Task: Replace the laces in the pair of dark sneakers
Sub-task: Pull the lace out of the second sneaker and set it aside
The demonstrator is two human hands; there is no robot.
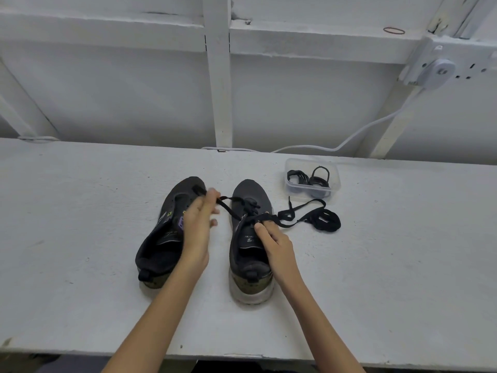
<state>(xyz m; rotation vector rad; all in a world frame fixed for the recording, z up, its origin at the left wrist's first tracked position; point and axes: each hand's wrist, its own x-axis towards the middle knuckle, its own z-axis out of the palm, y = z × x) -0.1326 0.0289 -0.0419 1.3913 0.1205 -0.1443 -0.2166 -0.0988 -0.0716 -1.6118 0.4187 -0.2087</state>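
On the white counter point(80, 211), the partly laced sneaker point(251, 192) stands just beside the second sneaker point(161, 246). The left hand point(199, 224) pinches 1 end of the black lace point(295, 211) between them; the right hand point(274, 243) pinches it at the eyelets.

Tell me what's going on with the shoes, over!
Left hand pinches the black lace, pulled taut. Right hand grips the lace on the right sneaker. Left sneaker beside it, no lace visible. Nothing in the way.

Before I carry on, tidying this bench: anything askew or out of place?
The left sneaker sits angled, not parallel to the right sneaker, and a black lace sprawls in a loose heap to its right.
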